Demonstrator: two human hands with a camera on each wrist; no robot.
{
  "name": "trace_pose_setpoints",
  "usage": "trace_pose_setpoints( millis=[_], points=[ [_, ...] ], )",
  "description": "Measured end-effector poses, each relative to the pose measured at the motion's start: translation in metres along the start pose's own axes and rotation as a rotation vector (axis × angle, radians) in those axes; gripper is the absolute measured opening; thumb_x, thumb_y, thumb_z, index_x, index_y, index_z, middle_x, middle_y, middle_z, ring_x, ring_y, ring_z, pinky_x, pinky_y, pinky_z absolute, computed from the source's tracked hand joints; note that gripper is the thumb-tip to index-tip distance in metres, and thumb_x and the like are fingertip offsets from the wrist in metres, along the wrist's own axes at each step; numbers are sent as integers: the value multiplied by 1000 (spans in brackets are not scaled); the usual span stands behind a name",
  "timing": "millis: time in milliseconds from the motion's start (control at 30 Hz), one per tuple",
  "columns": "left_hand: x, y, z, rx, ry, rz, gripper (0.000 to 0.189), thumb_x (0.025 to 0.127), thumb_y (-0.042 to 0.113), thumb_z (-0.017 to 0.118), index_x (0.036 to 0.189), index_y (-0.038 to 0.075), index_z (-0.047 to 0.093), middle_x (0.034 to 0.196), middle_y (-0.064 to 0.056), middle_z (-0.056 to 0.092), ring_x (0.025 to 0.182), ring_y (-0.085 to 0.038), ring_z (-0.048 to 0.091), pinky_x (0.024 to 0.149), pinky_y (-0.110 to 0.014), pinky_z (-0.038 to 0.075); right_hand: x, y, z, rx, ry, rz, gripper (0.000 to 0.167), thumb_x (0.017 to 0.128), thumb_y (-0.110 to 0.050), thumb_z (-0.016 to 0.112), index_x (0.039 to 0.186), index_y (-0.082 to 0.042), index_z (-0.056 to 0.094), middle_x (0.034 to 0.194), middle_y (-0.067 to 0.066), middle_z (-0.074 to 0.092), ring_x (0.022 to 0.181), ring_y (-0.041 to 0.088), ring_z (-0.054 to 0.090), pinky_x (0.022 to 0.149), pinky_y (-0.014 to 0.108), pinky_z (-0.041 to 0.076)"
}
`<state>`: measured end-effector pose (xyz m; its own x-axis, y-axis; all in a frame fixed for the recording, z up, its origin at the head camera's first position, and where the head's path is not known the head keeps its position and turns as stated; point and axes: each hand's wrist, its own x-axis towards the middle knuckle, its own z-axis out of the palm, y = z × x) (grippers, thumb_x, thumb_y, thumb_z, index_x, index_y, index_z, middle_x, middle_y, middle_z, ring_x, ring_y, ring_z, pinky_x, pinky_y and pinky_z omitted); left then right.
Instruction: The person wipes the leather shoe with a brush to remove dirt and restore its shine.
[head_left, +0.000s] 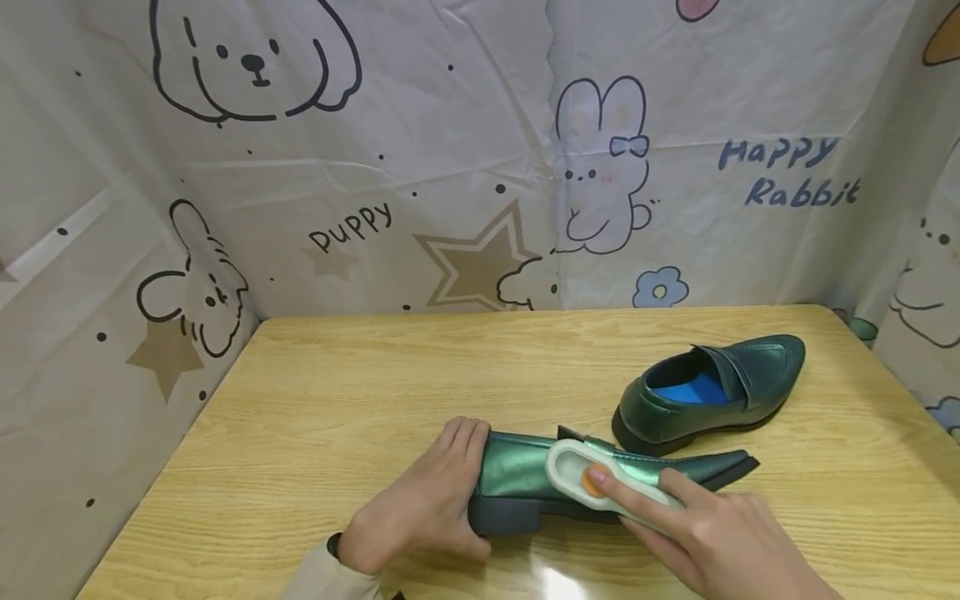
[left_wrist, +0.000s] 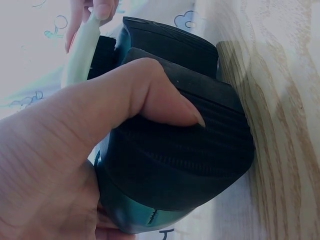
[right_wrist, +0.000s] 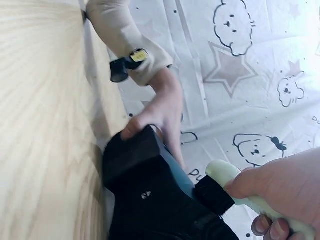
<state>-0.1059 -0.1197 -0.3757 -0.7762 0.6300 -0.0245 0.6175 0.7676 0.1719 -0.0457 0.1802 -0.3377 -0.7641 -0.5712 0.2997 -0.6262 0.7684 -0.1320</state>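
Note:
A green metallic loafer (head_left: 517, 471) lies on its side near the table's front, its black sole turned toward me. My left hand (head_left: 435, 487) grips it by the heel. In the left wrist view the thumb lies across the black heel block (left_wrist: 210, 150). My right hand (head_left: 712, 533) holds a pale green brush (head_left: 648, 493) by its handle, the index finger on an orange button (head_left: 595, 481). Black bristles (right_wrist: 215, 195) lie against the loafer's upper side, as the right wrist view shows.
The other green loafer (head_left: 768, 375), with a blue insole, stands upright behind the first, toe pointing right. Both are on a light wood-grain table (head_left: 360, 375). A white cartoon-print cloth (head_left: 450, 150) hangs behind and at the sides.

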Motion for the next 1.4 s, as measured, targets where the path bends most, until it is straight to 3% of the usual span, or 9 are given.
trace_pose_setpoints(
  millis=[133, 267, 367, 500, 700, 800, 933, 1133, 1400],
  points=[
    [1, -2, -1, -28, -18, -5, 119, 58, 51, 82, 143, -9, 25, 139, -22, 35, 132, -34, 31, 110, -41, 31, 0, 1, 0, -9, 17, 17, 71, 82, -30, 76, 144, -43, 42, 76, -15, 42, 50, -7, 22, 42, 11, 23],
    [1, -3, -1, -82, -44, -11, 118, 60, 48, 83, 144, -9, 23, 142, -23, 32, 134, -36, 28, 110, -42, 31, 0, 4, 2, -34, 84, -6, 58, 89, -39, 67, 142, -42, 45, 74, -16, 35, 50, -7, 20, 42, 11, 21],
    [1, -4, 0, -108, -38, -6, 117, 60, 46, 83, 144, -9, 23, 142, -23, 31, 134, -35, 28, 109, -42, 33, -2, 1, 6, -16, 66, -51, 52, 93, -43, 60, 142, -39, 46, 75, -16, 37, 50, -9, 19, 42, 10, 21],
    [2, -4, 1, -112, -18, 0, 117, 59, 45, 84, 144, -8, 23, 140, -21, 32, 132, -34, 29, 108, -41, 34, -5, -1, 8, 2, 29, -46, 55, 91, -42, 63, 143, -40, 45, 76, -17, 36, 49, -9, 18, 41, 11, 21],
    [3, -4, 2, -104, -19, 3, 117, 59, 46, 84, 143, -10, 25, 140, -23, 34, 132, -35, 30, 108, -42, 33, -6, 8, 4, -39, 120, -16, 47, 97, -54, 37, 142, -40, 46, 75, -17, 33, 52, -7, 18, 42, 11, 20],
    [3, -4, 2, -117, -27, 0, 118, 58, 47, 83, 144, -9, 24, 141, -21, 33, 132, -33, 30, 108, -41, 34, -9, 4, 7, -34, 84, -31, 47, 96, -49, 50, 142, -39, 47, 75, -17, 33, 51, -7, 18, 42, 11, 20],
    [3, -7, 0, -123, -36, 5, 120, 58, 47, 83, 145, -8, 22, 141, -19, 32, 131, -30, 30, 107, -39, 35, -10, 0, 7, -23, 19, -7, 61, 88, -40, 68, 144, -41, 43, 76, -17, 35, 50, -7, 20, 42, 12, 22],
    [3, -12, -1, -129, -40, 35, 118, 58, 47, 83, 145, -6, 24, 141, -18, 33, 130, -28, 32, 106, -38, 36, -11, 8, 3, -42, 88, 14, 52, 93, -50, 54, 143, -39, 45, 74, -18, 31, 51, -7, 18, 42, 12, 21],
    [1, -21, -6, -163, 5, 20, 119, 54, 42, 87, 144, -5, 26, 140, -18, 34, 130, -28, 32, 103, -40, 40, -8, -3, 8, -29, 86, -40, 50, 94, -48, 55, 143, -40, 46, 75, -17, 36, 51, -7, 18, 43, 11, 20]
  ],
)
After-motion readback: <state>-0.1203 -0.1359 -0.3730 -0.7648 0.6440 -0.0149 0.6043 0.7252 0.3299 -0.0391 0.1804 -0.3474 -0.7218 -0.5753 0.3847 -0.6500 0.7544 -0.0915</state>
